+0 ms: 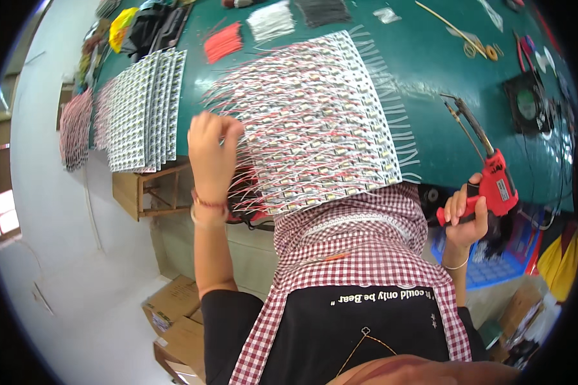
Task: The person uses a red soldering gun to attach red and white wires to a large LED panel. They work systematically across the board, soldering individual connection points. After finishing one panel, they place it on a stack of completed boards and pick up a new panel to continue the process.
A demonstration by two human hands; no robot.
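In front of me lies a large white panel of small circuit boards (331,109), with rows of red and white wires across it. Loose wire ends stick out past its left side, and pale wires fringe its right edge. Beside the left edge, my left hand (210,144) is raised with its fingers curled and pressed together; whatever they hold, if anything, is hidden. My right hand (467,221) grips a red soldering gun (496,186) by its handle. Its metal tip points up and left, over the table and apart from the panel.
More wired panels (141,115) stand stacked at the left of the green table (440,67). Bundles of red wires (223,42), white wires (270,20) and dark wires (323,11) lie at the back. A small black fan (528,102) sits far right. Cardboard boxes (173,301) stand on the floor.
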